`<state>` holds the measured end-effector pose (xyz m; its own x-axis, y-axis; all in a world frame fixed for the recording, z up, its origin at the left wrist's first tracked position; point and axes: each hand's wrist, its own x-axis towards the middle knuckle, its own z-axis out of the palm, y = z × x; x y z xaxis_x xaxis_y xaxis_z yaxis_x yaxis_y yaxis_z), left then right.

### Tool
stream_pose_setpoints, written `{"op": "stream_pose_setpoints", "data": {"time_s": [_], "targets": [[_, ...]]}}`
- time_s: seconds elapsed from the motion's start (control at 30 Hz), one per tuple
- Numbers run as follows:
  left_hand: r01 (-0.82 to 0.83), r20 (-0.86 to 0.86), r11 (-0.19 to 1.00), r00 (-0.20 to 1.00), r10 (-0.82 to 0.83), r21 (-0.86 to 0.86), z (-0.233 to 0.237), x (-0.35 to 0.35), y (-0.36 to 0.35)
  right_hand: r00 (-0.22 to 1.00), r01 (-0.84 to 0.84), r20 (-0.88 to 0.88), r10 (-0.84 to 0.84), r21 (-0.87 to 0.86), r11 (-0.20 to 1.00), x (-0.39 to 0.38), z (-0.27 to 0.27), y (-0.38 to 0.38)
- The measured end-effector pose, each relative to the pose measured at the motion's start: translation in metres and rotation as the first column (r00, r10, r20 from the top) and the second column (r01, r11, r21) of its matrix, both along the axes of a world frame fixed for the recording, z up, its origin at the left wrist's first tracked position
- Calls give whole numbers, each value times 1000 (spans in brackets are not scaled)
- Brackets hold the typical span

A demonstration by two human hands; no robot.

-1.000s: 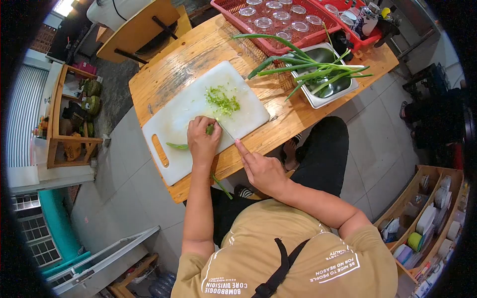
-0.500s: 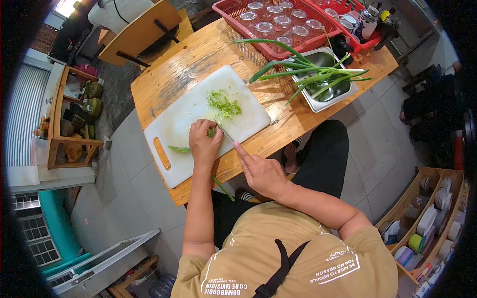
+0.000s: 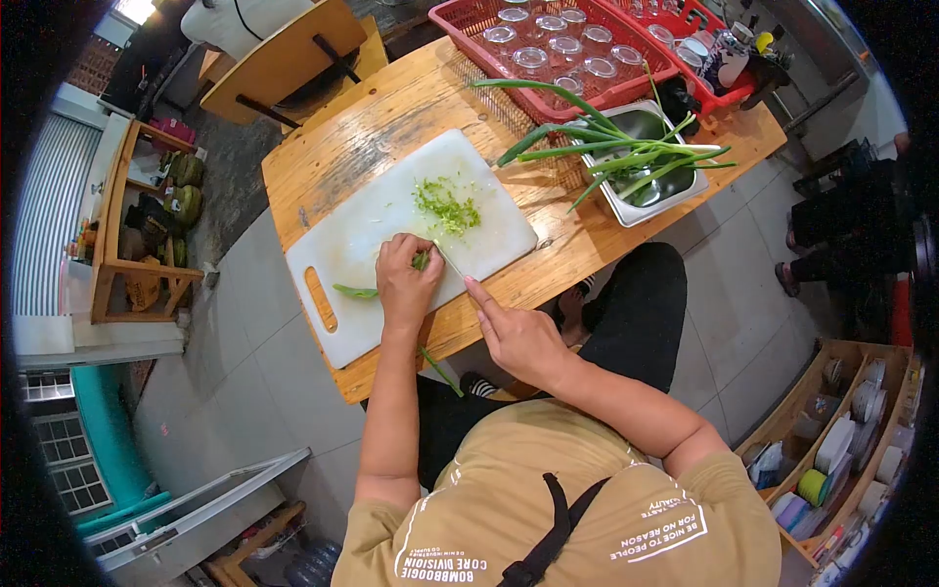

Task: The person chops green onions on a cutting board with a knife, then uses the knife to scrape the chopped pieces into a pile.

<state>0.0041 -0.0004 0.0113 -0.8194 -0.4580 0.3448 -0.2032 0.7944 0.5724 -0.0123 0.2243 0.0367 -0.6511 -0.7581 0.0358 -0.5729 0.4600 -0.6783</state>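
A white cutting board (image 3: 381,215) lies at a slant on the wooden table. With curled fingers, my left hand (image 3: 408,274) holds down folded green onion (image 3: 354,292), whose leaf ends stick out to the left and below the wrist. My right hand (image 3: 518,338) grips a knife (image 3: 452,262), index finger along its spine. The blade touches down close beside my left fingertips. Above the knife sits a loose pile of chopped green onion (image 3: 450,205). Whole green onions (image 3: 626,152) rest across a metal container (image 3: 638,203) at the right, their leaves hanging over its rim.
Behind the board stands a red basket (image 3: 476,57) of upturned glasses, with a second red basket (image 3: 706,86) of utensils beside it. A wooden chair (image 3: 284,61) is at the table's far left. Another person's legs (image 3: 831,235) show at the right. The board nearly reaches the table's front edge.
The view has shifted slightly. The knife and both hands keep nearly the same places on the board, and the chopped pile looks much the same.
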Motion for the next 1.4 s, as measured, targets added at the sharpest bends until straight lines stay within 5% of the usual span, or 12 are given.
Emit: {"op": "stream_pose_setpoints", "data": {"time_s": [1.03, 1.13, 1.23, 1.4], "targets": [[22, -62, 1000, 998, -21, 7, -10, 3, -6, 987, -15, -162, 20, 36, 999, -4, -11, -10], [34, -53, 999, 998, -36, -28, -7, 8, -8, 984, -32, -166, 67, 205, 978, -7, -9, -16], [62, -44, 997, 997, -63, -39, -3, 11, -8, 989, -21, -144, 35, 95, 995, -9, -11, -10], [65, -61, 997, 996, -68, -47, -4, 12, -7, 961, 61, 276, -22, -132, 989, -19, -4, -2]]}}
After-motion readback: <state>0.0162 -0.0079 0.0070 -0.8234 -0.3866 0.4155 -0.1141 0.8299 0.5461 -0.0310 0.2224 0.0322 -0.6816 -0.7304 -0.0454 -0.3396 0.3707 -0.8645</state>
